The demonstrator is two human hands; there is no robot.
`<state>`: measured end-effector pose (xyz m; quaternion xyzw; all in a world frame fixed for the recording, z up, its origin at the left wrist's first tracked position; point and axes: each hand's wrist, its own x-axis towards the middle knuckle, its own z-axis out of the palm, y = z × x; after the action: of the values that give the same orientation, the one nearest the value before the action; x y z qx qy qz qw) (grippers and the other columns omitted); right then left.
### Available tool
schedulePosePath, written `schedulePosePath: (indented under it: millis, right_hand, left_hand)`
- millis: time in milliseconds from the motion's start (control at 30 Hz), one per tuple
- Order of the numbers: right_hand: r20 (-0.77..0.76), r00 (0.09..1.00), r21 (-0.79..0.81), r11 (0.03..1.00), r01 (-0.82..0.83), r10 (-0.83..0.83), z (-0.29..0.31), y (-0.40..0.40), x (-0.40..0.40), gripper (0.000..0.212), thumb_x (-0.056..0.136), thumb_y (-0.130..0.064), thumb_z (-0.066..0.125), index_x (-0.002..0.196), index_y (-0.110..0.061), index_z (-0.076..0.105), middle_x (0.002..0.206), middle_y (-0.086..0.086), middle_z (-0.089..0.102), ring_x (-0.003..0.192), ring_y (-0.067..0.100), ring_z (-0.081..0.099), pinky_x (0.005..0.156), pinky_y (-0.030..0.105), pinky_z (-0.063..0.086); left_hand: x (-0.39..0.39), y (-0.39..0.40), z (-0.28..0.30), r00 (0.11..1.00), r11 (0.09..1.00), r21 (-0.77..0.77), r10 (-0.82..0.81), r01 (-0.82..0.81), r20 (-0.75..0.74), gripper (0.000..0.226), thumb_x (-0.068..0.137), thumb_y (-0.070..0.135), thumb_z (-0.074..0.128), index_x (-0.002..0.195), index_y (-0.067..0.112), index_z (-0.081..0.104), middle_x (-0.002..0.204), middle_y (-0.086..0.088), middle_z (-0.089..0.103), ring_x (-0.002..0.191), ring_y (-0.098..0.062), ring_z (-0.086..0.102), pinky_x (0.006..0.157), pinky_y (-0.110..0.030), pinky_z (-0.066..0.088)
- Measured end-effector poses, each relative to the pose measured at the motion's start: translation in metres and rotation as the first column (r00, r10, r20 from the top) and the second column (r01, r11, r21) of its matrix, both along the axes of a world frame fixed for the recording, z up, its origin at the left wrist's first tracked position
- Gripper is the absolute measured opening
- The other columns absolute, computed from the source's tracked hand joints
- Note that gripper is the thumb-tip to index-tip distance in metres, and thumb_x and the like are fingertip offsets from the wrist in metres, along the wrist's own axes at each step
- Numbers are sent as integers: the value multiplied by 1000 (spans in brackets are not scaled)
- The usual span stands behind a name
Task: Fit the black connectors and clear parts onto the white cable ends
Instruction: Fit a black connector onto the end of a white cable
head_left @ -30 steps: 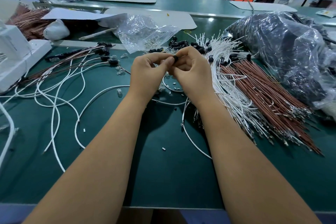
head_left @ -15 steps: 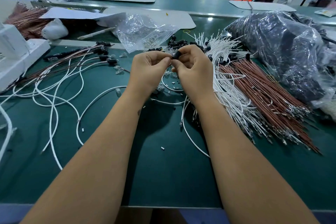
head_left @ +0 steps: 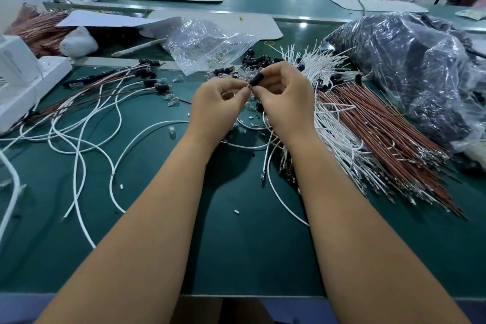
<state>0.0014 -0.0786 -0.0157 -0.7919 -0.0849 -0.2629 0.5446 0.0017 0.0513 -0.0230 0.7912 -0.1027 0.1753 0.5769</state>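
My right hand (head_left: 285, 102) pinches a small black connector (head_left: 256, 79) between thumb and fingers, above the green table (head_left: 249, 252). My left hand (head_left: 218, 108) meets it from the left, fingertips pinched together at the connector's end; what they hold is too small to tell. A white cable (head_left: 278, 192) trails from under my hands toward me. Loose black connectors (head_left: 259, 60) and clear parts (head_left: 238, 75) lie just behind my hands. A fan of white cables (head_left: 339, 123) spreads to the right.
Reddish-brown wires (head_left: 389, 137) lie right of the white ones, beside a large dark plastic bag (head_left: 410, 73). A clear bag (head_left: 202, 45) lies behind. Cables with black ends fitted (head_left: 110, 92) loop at left near a white device (head_left: 23, 81). A person stands far behind.
Both hands have stayed together at the same spot. The black connector now sticks out more plainly from my right fingertips, and my left fingertips have closed in on its end.
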Motion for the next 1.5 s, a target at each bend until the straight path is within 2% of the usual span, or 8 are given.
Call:
schedulePosePath:
  millis: [100,200,433,733,900,1000,1233,1500]
  right_hand:
    - [13,999,-4,999,-51,51,0,1,-1,25,76,4,72,93,-13,64,79,1,69,73,13,67,71,32,57]
    - [-38,995,-76,993,-91,88,-1,4,1,35,77,2,71,107,-14,61,77,-1,67,68,10,64,69,26,54]
    - [-251,947,-535,787,-307,199,-4,11,2,26,74,-24,80,99,-19,72,79,-8,61,65,5,50,67,24,41]
    - [-224,960,-560,785,-266,165,-5,9,1,12,83,-15,67,93,-14,74,78,-8,56,69,5,49,62,16,33]
    - [-135,986,-345,928,-142,101,-1,8,1,11,92,-13,60,83,-17,62,68,-15,53,62,-1,50,57,13,34]
    - [-70,993,-131,986,-100,91,5,3,-2,12,96,-18,58,84,-16,60,64,-8,55,53,2,48,51,14,39]
    - [-198,962,390,915,-101,190,9,-1,0,11,97,-9,53,92,-10,63,72,4,66,60,11,63,59,24,53]
    - [-168,966,376,919,-119,194,6,-2,1,18,98,-7,52,89,-13,65,72,1,63,62,9,61,60,21,53]
  left_hand:
    - [1,5,0,996,996,80,33,-40,88,9,84,13,72,93,14,73,91,-2,60,83,-8,54,73,-15,41]
    - [5,10,0,993,996,43,74,-78,97,12,85,7,68,94,14,72,82,3,66,76,-5,59,72,-15,43]
    - [14,13,0,995,981,-182,80,-68,61,20,87,-4,61,90,15,65,87,-5,67,86,-15,63,83,-24,52]
    - [15,13,-2,994,902,-420,-72,101,85,27,90,-12,54,84,13,60,75,12,73,82,-5,67,84,-20,49]
    - [11,14,1,982,890,-417,-150,184,115,22,90,-10,54,87,11,59,78,9,74,84,-7,69,86,-22,50]
    - [9,17,1,994,960,-260,-98,107,50,18,92,-4,54,89,13,59,75,4,68,75,-9,64,78,-25,52]
    - [5,14,-1,999,994,104,-36,38,-24,7,97,13,53,92,14,58,71,-8,54,58,-13,41,56,-22,35]
    - [6,13,-3,996,993,95,-67,72,-54,12,95,8,55,99,9,66,60,4,43,46,-3,32,46,-12,28]
